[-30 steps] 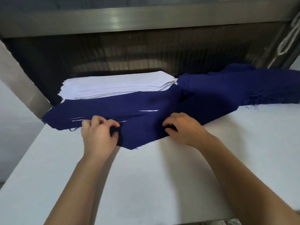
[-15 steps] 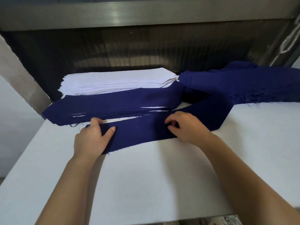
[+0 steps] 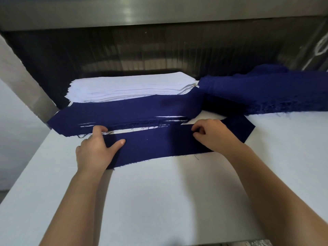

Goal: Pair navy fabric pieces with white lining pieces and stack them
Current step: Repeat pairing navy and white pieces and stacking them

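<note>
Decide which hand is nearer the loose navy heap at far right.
Right. The right hand pinches the navy strip just before the heap; the left hand holds the strip's opposite, left end.

Soft, even light brightens the white table (image 3: 159, 201); glare streaks the metal beam (image 3: 131, 11); faint shadows, slight blur, edges bowed by wide-angle distortion.

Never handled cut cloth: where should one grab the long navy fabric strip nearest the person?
Its far long edge, toward both ends, from the near side. The long navy fabric strip lies limp and flat; two spread pinches, like the left hand and right hand, should limit sagging.
</note>
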Demonstrator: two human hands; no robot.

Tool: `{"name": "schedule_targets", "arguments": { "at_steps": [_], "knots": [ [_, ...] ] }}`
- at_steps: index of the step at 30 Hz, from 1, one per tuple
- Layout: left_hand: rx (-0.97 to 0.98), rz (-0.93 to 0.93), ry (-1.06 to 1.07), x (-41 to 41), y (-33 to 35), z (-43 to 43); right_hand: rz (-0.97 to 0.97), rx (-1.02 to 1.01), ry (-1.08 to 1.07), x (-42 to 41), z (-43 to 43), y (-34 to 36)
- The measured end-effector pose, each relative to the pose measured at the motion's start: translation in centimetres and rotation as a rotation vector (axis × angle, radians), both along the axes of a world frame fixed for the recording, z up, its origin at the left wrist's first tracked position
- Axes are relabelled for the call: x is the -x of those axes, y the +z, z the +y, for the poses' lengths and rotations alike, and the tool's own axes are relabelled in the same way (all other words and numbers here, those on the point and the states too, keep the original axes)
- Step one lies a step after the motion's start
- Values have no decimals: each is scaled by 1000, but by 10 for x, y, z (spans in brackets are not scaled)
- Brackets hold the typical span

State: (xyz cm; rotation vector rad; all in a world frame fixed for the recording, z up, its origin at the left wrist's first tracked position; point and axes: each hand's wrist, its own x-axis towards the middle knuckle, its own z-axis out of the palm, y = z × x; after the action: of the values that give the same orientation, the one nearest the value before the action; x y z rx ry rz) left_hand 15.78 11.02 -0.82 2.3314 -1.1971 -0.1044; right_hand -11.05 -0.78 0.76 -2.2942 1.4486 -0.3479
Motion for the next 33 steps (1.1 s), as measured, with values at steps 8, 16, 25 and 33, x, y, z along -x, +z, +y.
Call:
{"name": "schedule_targets", "arguments": {
  "at_steps": [8, 16, 25, 33],
  "knots": [
    [248, -32, 6, -1, 13, -18, 4, 83, -6, -15, -13, 11],
    [222, -67, 65, -11, 23, -71, -275, 224, 33, -60, -44, 24],
    [170, -52, 49, -23, 19, -126, -52, 307, -58, -97, -98, 13],
    [174, -106, 44, -53, 20, -149, 71, 198, -144, -108, -124, 4]
  ]
}}
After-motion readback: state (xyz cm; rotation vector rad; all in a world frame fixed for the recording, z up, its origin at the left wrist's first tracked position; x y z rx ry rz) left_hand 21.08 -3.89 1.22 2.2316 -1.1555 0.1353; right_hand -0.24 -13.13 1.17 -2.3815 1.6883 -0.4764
